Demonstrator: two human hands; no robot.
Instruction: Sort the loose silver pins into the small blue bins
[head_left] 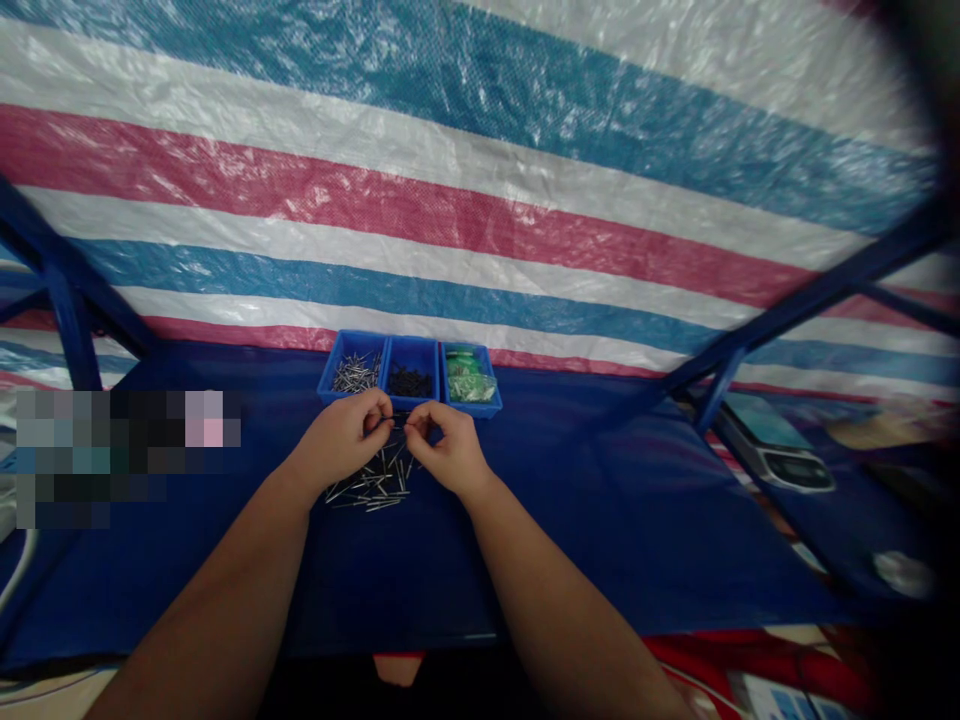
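- We see left hand (346,436) and right hand (448,446) both pinching one thin pin (397,421), its axis left-right between the fingertips.
- Pin pile (373,482) lies on the counter (615,500) just below, equally near both.

**Thin metal pin held between both hands over a loose pile**

A slender metal pin (397,421) lies roughly level between the fingertips of the left hand (343,437) and the right hand (448,450), pinched at each end; its detail is too small to tell. Directly below, a loose pile of silvery pins (375,483) lies scattered flat on the blue table cover, crossing one another at many angles, partly hidden by the hands.
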